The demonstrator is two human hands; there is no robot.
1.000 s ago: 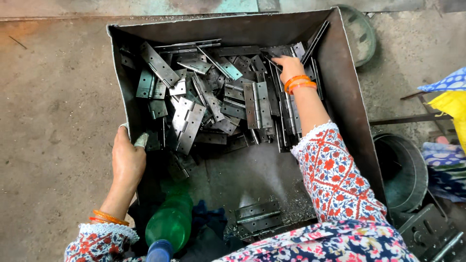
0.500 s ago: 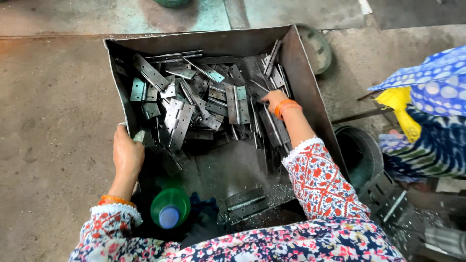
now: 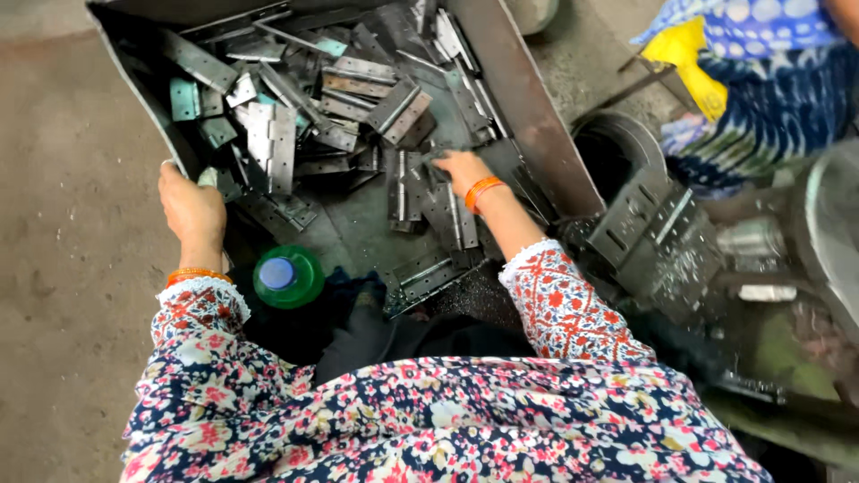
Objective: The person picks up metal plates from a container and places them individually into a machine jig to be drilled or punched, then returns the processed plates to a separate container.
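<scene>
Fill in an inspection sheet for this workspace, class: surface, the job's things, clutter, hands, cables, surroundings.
Surface: bare concrete floor.
Job's things: metal tray heaped with flat metal hinges.
Clutter: green bottle with blue cap at the tray's near edge; metal shavings beside it.
Hands: left hand grips the tray's left rim; right hand rests on hinges inside.
Cables: nothing seen.
Surroundings: round metal bucket, slotted metal block, another person in blue patterned cloth at right.

Dull grey metal hinges [image 3: 273, 143] in a dark rusty-brown tray [image 3: 528, 107]. Green bottle [image 3: 288, 277] with blue cap [image 3: 276, 273]. Orange bangles [image 3: 483, 190], red-patterned white sleeves [image 3: 564, 309], pink-flowered navy dress [image 3: 429, 420]. Blue-and-white dotted cloth [image 3: 769, 63] plus yellow scrap [image 3: 684, 49] nearby.
</scene>
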